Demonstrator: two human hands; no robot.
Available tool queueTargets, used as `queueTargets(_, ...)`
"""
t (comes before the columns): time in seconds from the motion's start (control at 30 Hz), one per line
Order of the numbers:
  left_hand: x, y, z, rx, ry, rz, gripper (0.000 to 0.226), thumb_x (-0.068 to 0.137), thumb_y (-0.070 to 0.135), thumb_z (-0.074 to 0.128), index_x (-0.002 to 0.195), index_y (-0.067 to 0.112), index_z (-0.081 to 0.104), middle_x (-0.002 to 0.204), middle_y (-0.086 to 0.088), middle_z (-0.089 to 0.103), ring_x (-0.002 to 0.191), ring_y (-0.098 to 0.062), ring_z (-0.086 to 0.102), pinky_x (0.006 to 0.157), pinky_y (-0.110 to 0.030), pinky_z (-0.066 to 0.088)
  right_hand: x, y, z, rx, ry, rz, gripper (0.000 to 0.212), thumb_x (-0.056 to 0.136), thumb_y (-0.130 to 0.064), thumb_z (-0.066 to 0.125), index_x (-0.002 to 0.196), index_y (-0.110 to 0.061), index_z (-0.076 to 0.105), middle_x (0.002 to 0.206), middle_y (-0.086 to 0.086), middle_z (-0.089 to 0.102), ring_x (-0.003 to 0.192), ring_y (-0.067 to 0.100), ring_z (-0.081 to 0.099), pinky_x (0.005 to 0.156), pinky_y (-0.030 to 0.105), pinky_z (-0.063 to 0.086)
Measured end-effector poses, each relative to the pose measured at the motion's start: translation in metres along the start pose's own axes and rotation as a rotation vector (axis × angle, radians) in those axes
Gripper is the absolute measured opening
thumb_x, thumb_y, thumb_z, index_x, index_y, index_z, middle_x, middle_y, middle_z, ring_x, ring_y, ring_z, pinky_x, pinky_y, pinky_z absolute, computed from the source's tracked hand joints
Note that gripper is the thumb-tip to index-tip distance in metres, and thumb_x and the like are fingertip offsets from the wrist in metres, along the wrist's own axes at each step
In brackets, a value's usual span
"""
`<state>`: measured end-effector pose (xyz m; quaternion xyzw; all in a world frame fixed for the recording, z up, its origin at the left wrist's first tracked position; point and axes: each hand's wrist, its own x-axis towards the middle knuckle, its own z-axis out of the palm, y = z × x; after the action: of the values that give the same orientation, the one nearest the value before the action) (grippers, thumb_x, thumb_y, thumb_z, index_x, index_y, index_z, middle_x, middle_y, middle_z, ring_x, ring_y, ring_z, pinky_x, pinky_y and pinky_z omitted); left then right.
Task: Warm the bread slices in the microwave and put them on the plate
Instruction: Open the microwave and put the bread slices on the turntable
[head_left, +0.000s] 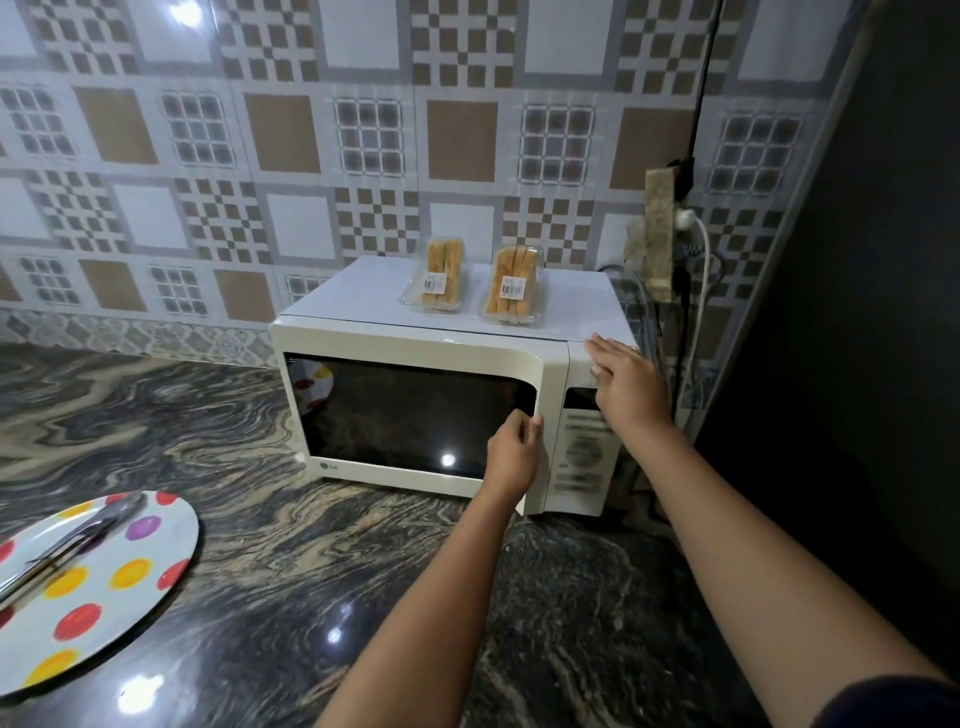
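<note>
Golden bread (513, 285), in two clear packs, is sitting on the microwave (415, 340) top, near its back edge. The left hand (511, 454) is curling its fingers round the door's (405, 410) right edge. The right hand (626, 384) is pressing straight fingers on the top's front right corner. The plate (104, 597) is lying at the counter's (311, 545) left edge.

One cream-white boxy microwave oven (415, 343) is here. There are two clear plastic packs of bread slices (439, 283) (511, 293), one round white plate with coloured dots (119, 618) and one pair of silver metal tongs (72, 540). Two bare hands show: the left hand (514, 452) and the right hand (626, 384).
</note>
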<state>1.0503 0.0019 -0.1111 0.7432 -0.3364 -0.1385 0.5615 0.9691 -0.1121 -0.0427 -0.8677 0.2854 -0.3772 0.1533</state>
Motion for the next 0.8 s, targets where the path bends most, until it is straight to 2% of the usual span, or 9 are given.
queueTargets(0.07, 0.0008, -0.0004, 0.0001, -0.004, -0.011, 0.0, 0.039, 0.098, 0.031, 0.043, 0.063, 0.02, 0.031, 0.059, 0.003, 0.037, 0.058, -0.014, 0.035, 0.059, -0.033, 0.037, -0.0005, 0.0, 0.0005, 0.011, 0.016, -0.002, 0.04, 0.09, 0.008, 0.045, 0.128, -0.001, 0.055, 0.137, 0.013, 0.052, 0.132, 0.023, 0.044, 0.114, 0.027, 0.025)
queueTargets(0.17, 0.0026, -0.0019, 0.0014, -0.005, -0.023, 0.005, 0.039, 0.098, 0.031, 0.042, 0.063, 0.02, 0.03, 0.06, 0.003, 0.035, 0.057, -0.013, 0.034, 0.059, -0.033, 0.035, -0.0002, 0.0014, 0.0005, 0.02, 0.018, -0.007, 0.04, 0.089, 0.009, 0.046, 0.127, -0.001, 0.055, 0.136, 0.013, 0.053, 0.132, 0.023, 0.044, 0.115, 0.029, 0.026)
queueTargets(0.37, 0.0063, -0.004, -0.0015, 0.002, -0.087, -0.01, 0.037, 0.098, 0.033, 0.04, 0.065, 0.02, 0.031, 0.063, 0.002, 0.037, 0.066, -0.019, 0.039, 0.064, -0.036, 0.039, -0.0001, 0.0012, 0.0029, 0.015, 0.015, 0.0, 0.042, 0.089, 0.009, 0.046, 0.128, -0.002, 0.054, 0.136, 0.012, 0.053, 0.132, 0.023, 0.043, 0.116, 0.035, 0.026)
queueTargets(0.53, 0.0054, -0.0013, -0.0043, 0.02, -0.114, 0.019, 0.036, 0.099, 0.03, 0.039, 0.066, 0.02, 0.03, 0.064, 0.003, 0.037, 0.064, -0.014, 0.035, 0.061, -0.031, 0.032, 0.0001, 0.0003, 0.002, -0.011, 0.005, -0.015, 0.041, 0.088, 0.01, 0.046, 0.127, 0.0, 0.054, 0.135, 0.014, 0.053, 0.132, 0.025, 0.044, 0.115, 0.036, 0.027)
queueTargets(0.8, 0.0058, 0.001, -0.0034, 0.006, -0.124, 0.01, 0.035, 0.099, 0.028, 0.038, 0.067, 0.019, 0.031, 0.066, 0.0, 0.038, 0.064, -0.015, 0.033, 0.065, -0.03, 0.03, 0.0035, 0.0018, 0.0008, 0.018, -0.02, 0.011, 0.043, 0.088, 0.01, 0.045, 0.127, -0.003, 0.056, 0.136, 0.011, 0.053, 0.132, 0.023, 0.044, 0.115, 0.033, 0.027)
